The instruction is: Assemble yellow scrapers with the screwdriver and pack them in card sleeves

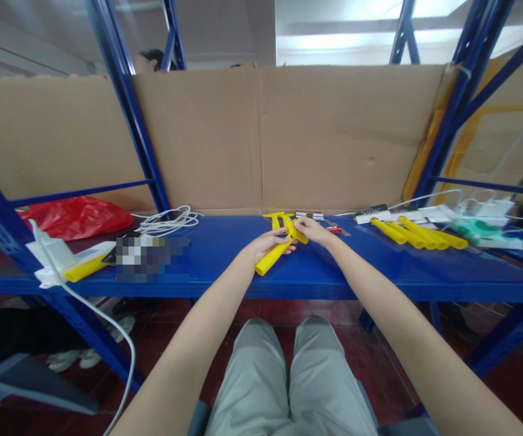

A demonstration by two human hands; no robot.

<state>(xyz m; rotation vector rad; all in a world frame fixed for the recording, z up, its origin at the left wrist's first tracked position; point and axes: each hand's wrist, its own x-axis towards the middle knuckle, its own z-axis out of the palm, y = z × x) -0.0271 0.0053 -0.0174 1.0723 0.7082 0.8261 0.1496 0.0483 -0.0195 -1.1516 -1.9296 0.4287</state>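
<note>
With left hand (267,243) curled round a yellow tube (270,261) just behind the front edge of the bench (218,254), and right hand (312,231) pinched on a yellow piece (301,238) near its far end, best steady the tube low down and press gently, evenly

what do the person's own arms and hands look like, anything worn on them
The left hand and right hand are ungloved. No sleeve, watch or bracelet shows on the left forearm or right forearm. Rings would be too small to tell.
</note>
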